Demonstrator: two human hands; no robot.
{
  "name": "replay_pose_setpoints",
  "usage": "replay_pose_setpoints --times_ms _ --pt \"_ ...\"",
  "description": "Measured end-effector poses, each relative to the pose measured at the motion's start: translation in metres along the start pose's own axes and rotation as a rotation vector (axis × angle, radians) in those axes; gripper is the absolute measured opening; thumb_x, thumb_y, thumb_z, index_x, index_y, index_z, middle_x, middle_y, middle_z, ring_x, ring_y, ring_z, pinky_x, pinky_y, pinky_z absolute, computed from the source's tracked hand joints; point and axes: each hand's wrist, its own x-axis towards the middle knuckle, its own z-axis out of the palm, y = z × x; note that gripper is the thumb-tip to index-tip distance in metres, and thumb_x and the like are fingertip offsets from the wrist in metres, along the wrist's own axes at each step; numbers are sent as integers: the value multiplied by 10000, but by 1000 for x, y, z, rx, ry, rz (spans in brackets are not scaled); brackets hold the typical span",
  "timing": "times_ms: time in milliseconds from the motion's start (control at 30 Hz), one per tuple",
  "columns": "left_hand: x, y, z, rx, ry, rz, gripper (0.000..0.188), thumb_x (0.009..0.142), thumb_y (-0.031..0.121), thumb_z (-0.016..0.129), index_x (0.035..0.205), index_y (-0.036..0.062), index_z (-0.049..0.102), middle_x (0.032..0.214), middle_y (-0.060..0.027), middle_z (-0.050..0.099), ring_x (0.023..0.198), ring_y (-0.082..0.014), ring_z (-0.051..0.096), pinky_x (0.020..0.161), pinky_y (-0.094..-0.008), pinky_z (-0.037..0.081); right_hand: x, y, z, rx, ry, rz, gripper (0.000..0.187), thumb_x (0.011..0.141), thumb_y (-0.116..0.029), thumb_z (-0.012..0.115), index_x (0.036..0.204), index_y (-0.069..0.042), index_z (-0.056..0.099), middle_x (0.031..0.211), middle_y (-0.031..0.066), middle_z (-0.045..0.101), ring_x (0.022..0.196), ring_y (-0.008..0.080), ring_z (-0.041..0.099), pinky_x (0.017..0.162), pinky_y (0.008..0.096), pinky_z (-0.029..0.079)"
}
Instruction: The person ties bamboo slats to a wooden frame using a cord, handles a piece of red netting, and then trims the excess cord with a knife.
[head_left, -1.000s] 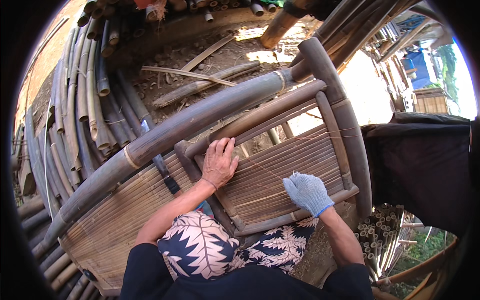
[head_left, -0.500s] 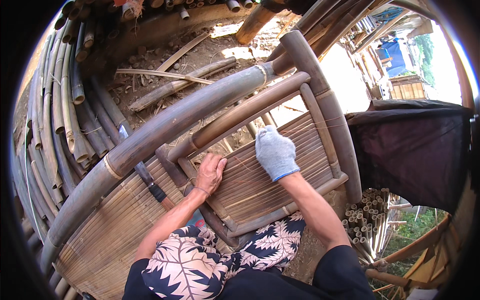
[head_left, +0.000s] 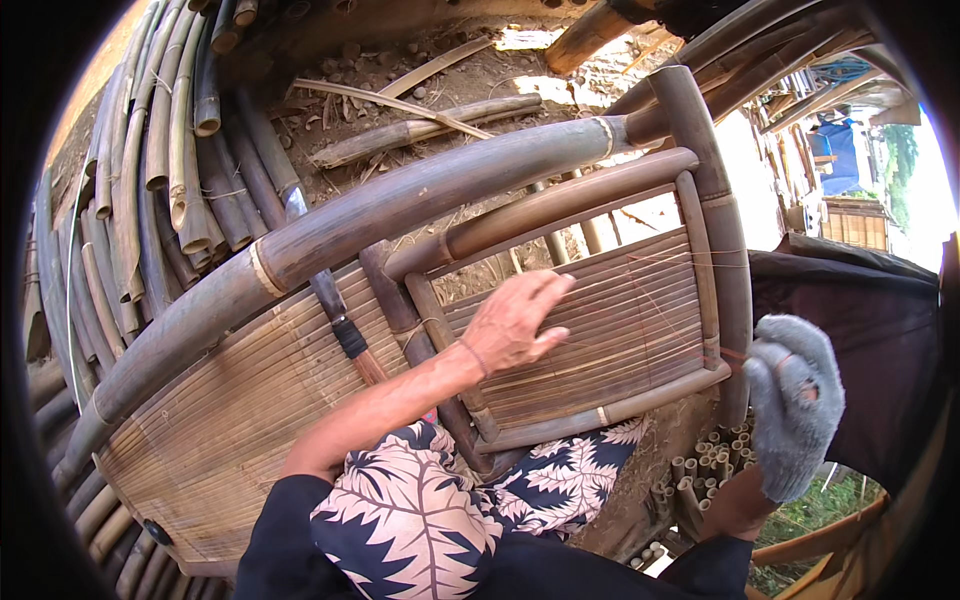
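Observation:
My left hand [head_left: 512, 322], bare, hovers over or lightly touches a panel of narrow bamboo slats [head_left: 610, 335], fingers apart. The panel sits in a frame of bamboo poles [head_left: 565, 213], part of a bamboo seat resting by my lap. Past the frame's right side is my right hand [head_left: 797, 405] in a grey knit glove, its fingers curled. A thin reddish-brown wire [head_left: 735, 355] runs from the panel to this hand, apparently pinched there. More strands of it cross the slats and the right-hand post.
Beneath the thick curved bamboo pole [head_left: 430, 195] lies a long blade with a wrapped handle [head_left: 350, 338], on the slatted bamboo surface [head_left: 240, 410]. Bamboo poles [head_left: 165, 130] are stacked at left. Dark cloth [head_left: 880, 340] hangs at right above cut bamboo tubes [head_left: 695, 470].
My right hand has moved from above the panel out to the right, drawing the wire with it. My left hand has left the frame's inner edge and shifted right over the slats.

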Motion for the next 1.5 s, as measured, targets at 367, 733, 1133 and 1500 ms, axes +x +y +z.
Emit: replay_pose_setpoints --times_ms 367,733,1133,1500 --pt "-40 -66 14 -43 91 -693 190 836 48 483 953 -24 614 863 -241 605 797 -420 612 763 -522 488 56 53 255 -607 -194 -139 135 879 -143 585 799 -88 678 818 90 619 754 263 644 659 413 505" --pt "-9 -90 31 -334 -62 -834 311 857 211 500 958 -19 682 973 -283 663 887 -431 648 791 -454 503 95 42 323 19 -927 -109 242 808 -130 561 918 -1 733 970 252 694 906 423 684 794 468 557" --pt "-38 -47 -20 -990 82 -831 176 920 194 673 942 25 720 1001 -22 680 993 -105 589 950 -276 429 19 18 187 -88 477 350 747 897 -197 672 1473 68 276 1354 304 482 1242 392 523 1084 449 423" --pt "-29 -58 -24 -776 54 -768 250 924 233 665 942 -3 746 1100 -77 629 1022 -164 596 924 -302 464 0 14 204 705 -150 131 132 846 -101 669 957 -76 736 1055 122 712 1071 284 647 958 386 487"
